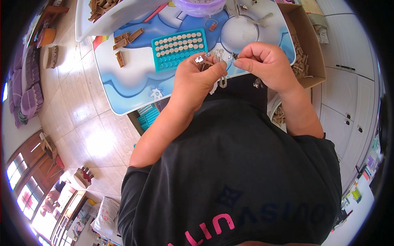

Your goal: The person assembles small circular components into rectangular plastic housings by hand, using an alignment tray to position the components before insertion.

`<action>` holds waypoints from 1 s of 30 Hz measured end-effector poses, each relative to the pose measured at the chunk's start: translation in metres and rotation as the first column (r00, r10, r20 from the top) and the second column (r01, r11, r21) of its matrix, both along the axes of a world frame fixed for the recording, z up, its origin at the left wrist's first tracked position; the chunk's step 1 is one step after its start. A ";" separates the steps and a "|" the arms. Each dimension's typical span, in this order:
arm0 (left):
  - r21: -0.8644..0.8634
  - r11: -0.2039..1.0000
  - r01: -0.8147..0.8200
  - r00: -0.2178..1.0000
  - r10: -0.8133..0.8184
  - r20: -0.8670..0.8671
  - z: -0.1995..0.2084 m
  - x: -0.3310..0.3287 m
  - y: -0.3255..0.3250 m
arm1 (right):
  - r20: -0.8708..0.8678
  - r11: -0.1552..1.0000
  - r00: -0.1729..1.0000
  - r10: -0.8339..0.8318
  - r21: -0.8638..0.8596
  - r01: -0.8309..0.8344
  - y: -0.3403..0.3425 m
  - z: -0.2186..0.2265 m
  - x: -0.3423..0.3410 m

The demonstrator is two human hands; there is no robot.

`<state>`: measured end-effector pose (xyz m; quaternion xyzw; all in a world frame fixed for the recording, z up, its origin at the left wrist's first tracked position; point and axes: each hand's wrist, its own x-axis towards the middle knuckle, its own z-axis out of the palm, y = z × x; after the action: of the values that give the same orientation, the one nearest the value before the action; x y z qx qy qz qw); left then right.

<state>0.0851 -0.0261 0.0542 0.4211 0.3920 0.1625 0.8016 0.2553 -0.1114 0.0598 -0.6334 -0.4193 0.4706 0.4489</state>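
My left hand (191,78) is closed, thumb against fingers, around a looped bundle of pale cord (223,82) and a small brown piece (205,65). Bright silvery bits show at its fingertips. To the right, my right hand (266,65) pinches a tiny dark, shiny piece (234,55) between thumb and forefinger; its kind is too small to make out. Both hands are above the near edge of the table, close together. A shiny clear-looking thing (257,83) hangs below my right hand. Just beyond my left hand lies a teal tray (154,51) with rows of round pale discs (180,43).
Several brown pieces (120,58) lie on the blue-and-white table (123,90), left of the tray. A purple bowl (200,7) and a white bin (111,24) stand at the far side. At right is a cardboard box (316,78) of brown pieces, beside white cabinets (344,41).
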 end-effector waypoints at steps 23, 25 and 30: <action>0.053 0.997 -0.056 0.997 0.053 0.064 0.010 -0.001 0.002 | -0.110 0.994 0.992 -0.063 0.082 0.072 0.002 -0.008 -0.008; 0.052 0.997 -0.060 0.996 0.057 0.062 0.010 -0.002 0.003 | -0.285 0.995 0.954 -0.092 0.017 0.101 0.001 -0.009 -0.010; -0.016 0.999 -0.041 0.996 0.042 0.082 0.005 -0.004 0.004 | -0.320 0.994 0.942 -0.098 0.013 0.108 0.001 -0.009 -0.013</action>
<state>0.0810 -0.0216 0.0594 0.3998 0.3685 0.1937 0.8166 0.2426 -0.1102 0.0510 -0.5633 -0.3147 0.5361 0.5443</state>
